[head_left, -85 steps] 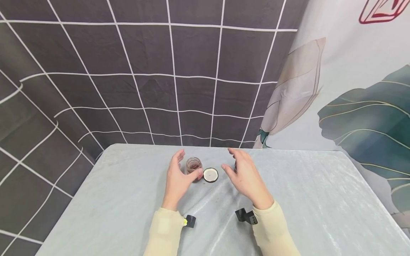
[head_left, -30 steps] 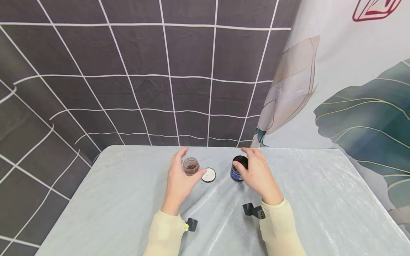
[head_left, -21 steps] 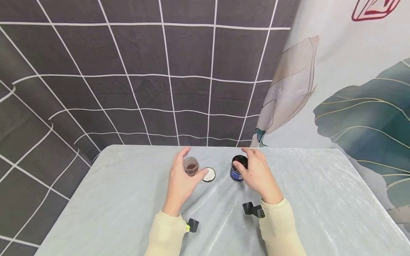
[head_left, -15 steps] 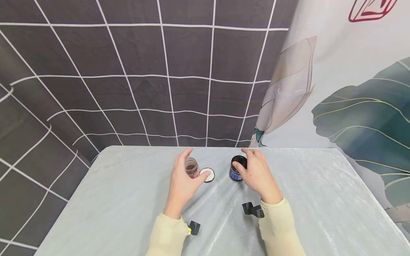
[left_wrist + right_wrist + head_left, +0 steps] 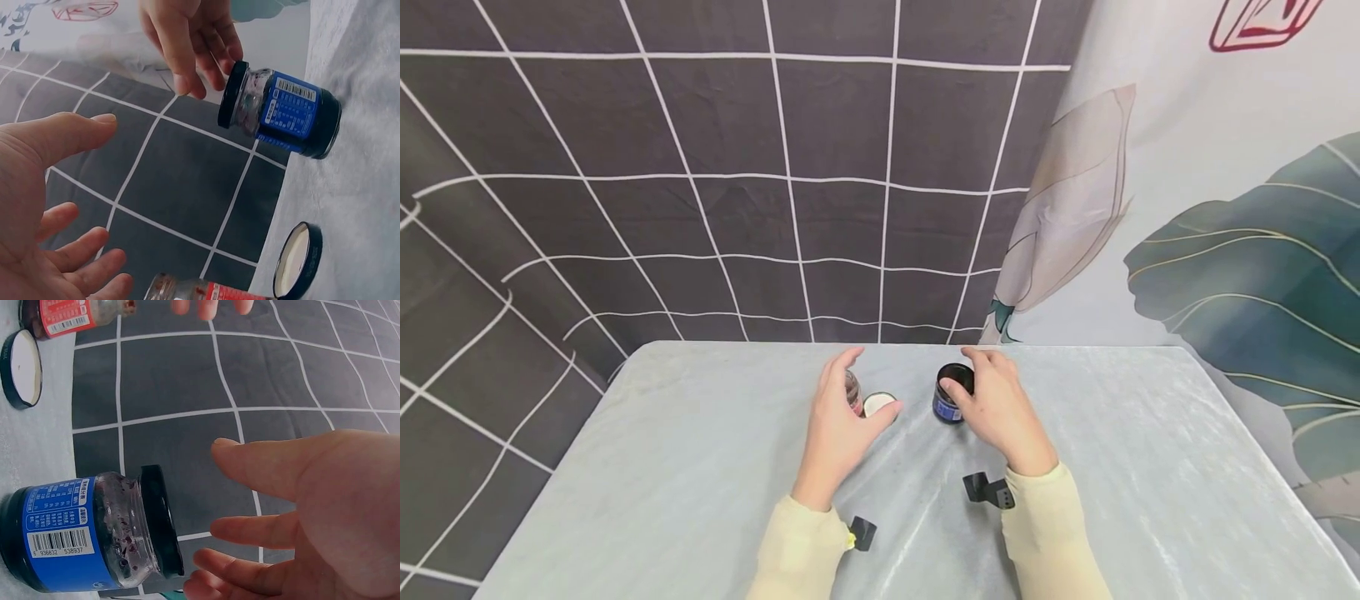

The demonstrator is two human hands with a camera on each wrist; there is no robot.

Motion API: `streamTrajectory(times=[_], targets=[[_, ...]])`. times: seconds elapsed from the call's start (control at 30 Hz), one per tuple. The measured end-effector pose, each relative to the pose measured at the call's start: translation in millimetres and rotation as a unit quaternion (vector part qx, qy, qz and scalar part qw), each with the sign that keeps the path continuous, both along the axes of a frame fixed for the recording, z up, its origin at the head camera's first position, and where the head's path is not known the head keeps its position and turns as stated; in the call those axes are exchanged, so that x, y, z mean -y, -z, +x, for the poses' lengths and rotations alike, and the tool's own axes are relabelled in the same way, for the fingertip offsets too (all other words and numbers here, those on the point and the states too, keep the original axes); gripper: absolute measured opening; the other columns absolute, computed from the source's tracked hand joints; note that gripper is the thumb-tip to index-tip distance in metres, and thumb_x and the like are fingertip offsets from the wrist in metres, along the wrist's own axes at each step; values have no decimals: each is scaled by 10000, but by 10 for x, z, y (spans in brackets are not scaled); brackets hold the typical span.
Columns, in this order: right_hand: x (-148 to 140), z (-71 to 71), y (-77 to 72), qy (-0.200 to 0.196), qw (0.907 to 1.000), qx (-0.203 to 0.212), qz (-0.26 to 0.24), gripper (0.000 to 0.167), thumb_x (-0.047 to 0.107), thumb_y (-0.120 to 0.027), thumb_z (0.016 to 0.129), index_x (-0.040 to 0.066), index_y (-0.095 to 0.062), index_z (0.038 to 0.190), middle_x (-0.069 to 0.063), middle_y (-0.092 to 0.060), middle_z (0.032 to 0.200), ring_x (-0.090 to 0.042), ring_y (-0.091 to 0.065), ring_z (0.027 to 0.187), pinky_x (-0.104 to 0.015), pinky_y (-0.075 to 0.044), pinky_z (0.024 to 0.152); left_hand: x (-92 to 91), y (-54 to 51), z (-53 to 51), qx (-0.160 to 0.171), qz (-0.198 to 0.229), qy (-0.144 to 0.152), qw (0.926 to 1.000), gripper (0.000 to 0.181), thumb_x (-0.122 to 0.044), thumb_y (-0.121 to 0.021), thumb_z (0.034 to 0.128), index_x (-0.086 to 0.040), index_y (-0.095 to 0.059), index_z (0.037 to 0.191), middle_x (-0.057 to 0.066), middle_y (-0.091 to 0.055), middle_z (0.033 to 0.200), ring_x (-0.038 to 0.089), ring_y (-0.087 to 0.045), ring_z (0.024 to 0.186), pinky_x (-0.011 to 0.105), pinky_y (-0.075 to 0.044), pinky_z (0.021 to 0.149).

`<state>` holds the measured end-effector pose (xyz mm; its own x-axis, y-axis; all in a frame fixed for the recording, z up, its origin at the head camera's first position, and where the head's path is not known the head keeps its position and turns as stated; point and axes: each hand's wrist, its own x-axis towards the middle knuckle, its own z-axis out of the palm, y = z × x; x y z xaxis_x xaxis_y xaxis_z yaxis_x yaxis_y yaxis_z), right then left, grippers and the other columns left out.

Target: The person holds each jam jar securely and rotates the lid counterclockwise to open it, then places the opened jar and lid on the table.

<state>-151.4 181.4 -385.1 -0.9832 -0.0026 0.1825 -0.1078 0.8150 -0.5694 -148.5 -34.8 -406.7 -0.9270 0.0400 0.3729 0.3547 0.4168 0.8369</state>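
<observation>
- Head view: the left hand (image 5: 838, 429) has its thumb and fingers spread apart, gripping nothing, and covers part of the red-labelled jar (image 5: 853, 395).
- Just beside that jar lies a loose lid (image 5: 877, 402), pale inner face up, its near edge partly behind the left thumb.
- The right hand (image 5: 1002, 414) has thumb and fingers parted around the near right side of the blue-labelled jar (image 5: 946, 408), which stands upright on the pale cloth-covered table (image 5: 685, 467).
- Cream sleeves (image 5: 801, 546) reach to both wrists, and a dark cloth with white grid lines (image 5: 715, 117) hangs behind.
- Left wrist view (the scene appears turned sideways here): the left palm and fingers are relaxed and hold nothing; the blue-labelled jar wears its black cap (image 5: 233, 95), with the right fingertips near it.
- Right wrist view: the right hand's fingers are loosely extended beside the capped jar, clasping nothing; whether any finger touches the cap I cannot tell. The red-labelled jar's glass mouth is uncovered.
</observation>
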Motion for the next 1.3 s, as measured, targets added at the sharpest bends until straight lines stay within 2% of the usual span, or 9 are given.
streamTrajectory(times=[0.17,0.23,0.43,0.57,0.67,0.73,0.9,1.13,1.3], targets=[[2,2,-3,1,10000,15,-13,576,251,-668,962,-82,-496,1400,-329,-489,1370,-488,-406,1307,-576,-362,1078,-47,-1,3,93,-9,-58,9999,825,-242,-903,720,-132,-506,1434,60,-515,1403,271,-549,1062,466,-548,850],[2,3,-4,-3,10000,11,-7,577,252,-667,963,-83,-496,1399,-330,-491,1365,-489,-410,1303,-576,-363,1076,-66,7,1,62,-99,-97,9999,826,-244,-904,717,-124,-507,1431,62,-518,1405,287,-539,1074,461,-529,877],[2,2,-2,3,10000,-34,11,577,254,-671,961,-88,-501,1394,-331,-501,1347,-486,-424,1285,-576,-367,1071,-140,45,-9,-36,-367,-136,9992,822,-262,-904,724,-133,-505,1431,48,-527,1425,264,-506,1268,461,-426,1037],[4,2,4,13,10000,-49,34,581,254,-675,957,-89,-502,1392,-330,-509,1332,-486,-434,1275,-574,-375,1064,-209,78,4,91,-390,-151,9991,817,-278,-903,727,-151,-508,1430,22,-533,1427,259,-516,1292,580,-331,1075],[6,-2,10,2,10000,-36,65,584,258,-678,955,-89,-502,1391,-329,-511,1330,-487,-438,1271,-573,-384,1057,-258,100,20,103,-407,-162,9990,809,-297,-904,725,-157,-514,1421,6,-544,1418,247,-520,1296,652,-287,1038],[7,-3,11,-2,10000,-13,69,585,260,-678,956,-88,-501,1391,-328,-508,1336,-487,-438,1272,-572,-389,1053,-285,113,23,97,-365,-121,9992,802,-290,-902,726,-150,-515,1414,16,-549,1413,230,-513,1307,620,-304,1061],[8,-2,7,-5,10000,2,53,588,259,-676,956,-91,-498,1393,-329,-504,1342,-489,-441,1268,-573,-397,1043,-341,162,9,188,-237,10,9995,793,-242,-895,732,-118,-511,1413,71,-557,1385,238,-521,1291,446,-412,1072],[12,-13,16,-57,9999,-57,91,593,258,-680,953,-96,-498,1392,-338,-517,1326,-507,-444,1268,-583,-394,1044,-417,250,2,231,-269,49,9994,796,-253,-897,724,-95,-511,1402,83,-557,1394,276,-522,1289,473,-422,1056],[12,-8,27,-71,9999,-59,120,589,249,-679,954,-99,-496,1392,-343,-519,1322,-511,-446,1272,-587,-395,1043,-478,323,-24,310,-334,81,9989,806,-247,-899,723,-97,-502,1408,86,-550,1396,259,-529,1270,440,-442,1042]])
